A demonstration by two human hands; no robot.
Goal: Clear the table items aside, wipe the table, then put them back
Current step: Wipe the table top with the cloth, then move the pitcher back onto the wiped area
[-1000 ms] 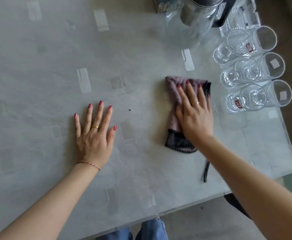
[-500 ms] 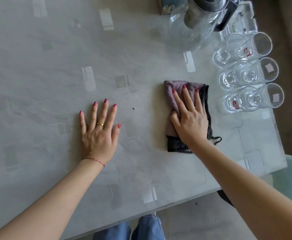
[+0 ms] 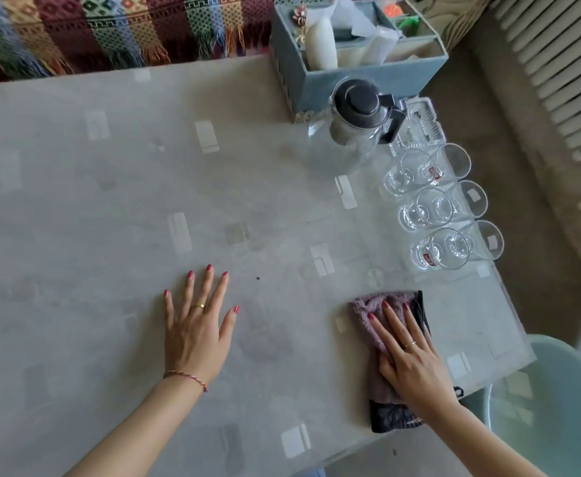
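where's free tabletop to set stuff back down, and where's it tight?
Free: the wide stretch of table left of the left hand, up to the far edge; also the strip between that hand and the cloth under the right hand. Tight: far right, where organizer box, glass jug and glasses cluster.

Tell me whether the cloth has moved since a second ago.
Yes. The cloth under the right hand has slid toward the person, away from the glasses; it lay level with the nearest one, now sits clearly below it.
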